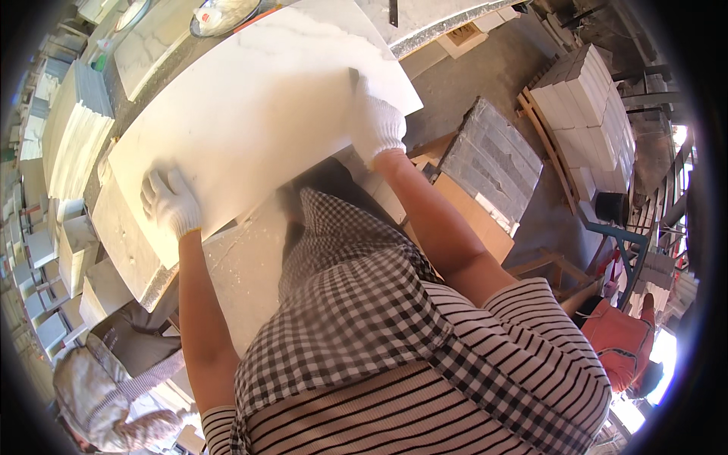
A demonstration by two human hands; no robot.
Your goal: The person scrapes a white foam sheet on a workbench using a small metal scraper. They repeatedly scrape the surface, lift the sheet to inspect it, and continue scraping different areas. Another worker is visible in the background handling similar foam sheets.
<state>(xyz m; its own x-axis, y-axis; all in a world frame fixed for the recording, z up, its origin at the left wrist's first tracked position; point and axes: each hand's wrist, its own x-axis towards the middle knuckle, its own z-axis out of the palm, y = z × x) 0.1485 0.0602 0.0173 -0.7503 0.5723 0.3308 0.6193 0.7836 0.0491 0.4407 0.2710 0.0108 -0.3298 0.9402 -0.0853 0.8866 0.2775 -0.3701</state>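
Head view: my gloved left hand lies flat, fingers spread, on the white stone slab's edge at 8 o'clock. My gloved right hand grips its edge at 2 o'clock, fingers together. The slab rests on the tabletop.

The tabletop is a pale, speckled stone surface with a rough grey edge, dusted with white powder and chips. Directly on it lies a large white slab with faint grey veining, tilted across it and overhanging the near edge. Farther along the tabletop, another veined slab lies flat, and a shallow dish rests beside it.
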